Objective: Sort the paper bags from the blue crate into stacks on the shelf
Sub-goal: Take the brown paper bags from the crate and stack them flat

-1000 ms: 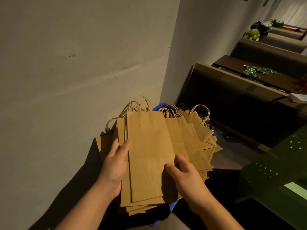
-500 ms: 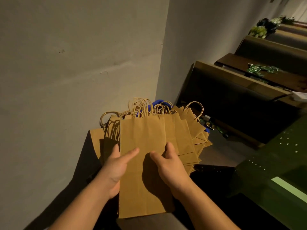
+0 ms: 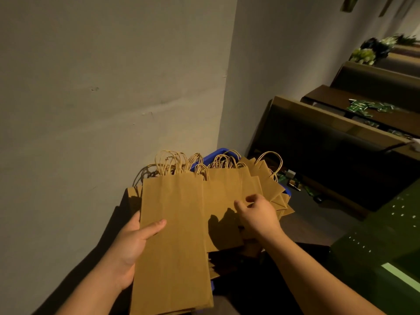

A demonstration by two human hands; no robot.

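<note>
Here, left hand [image 3: 129, 244] gripping paper bag [image 3: 175, 242]; right hand [image 3: 256, 214] on fanned bags [image 3: 227, 194]

We find the blue crate [image 3: 214, 156] wedged in the wall [image 3: 113, 87] corner, its opening choked by fanned paper bags [image 3: 229, 196]. Open floor [image 3: 306, 221] lies at its right edge, before the dark bench [image 3: 318, 142].

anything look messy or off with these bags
The paper bags over the blue crate are fanned out crooked, corners jutting right past its rim. The held bags look flat and undamaged.
</note>
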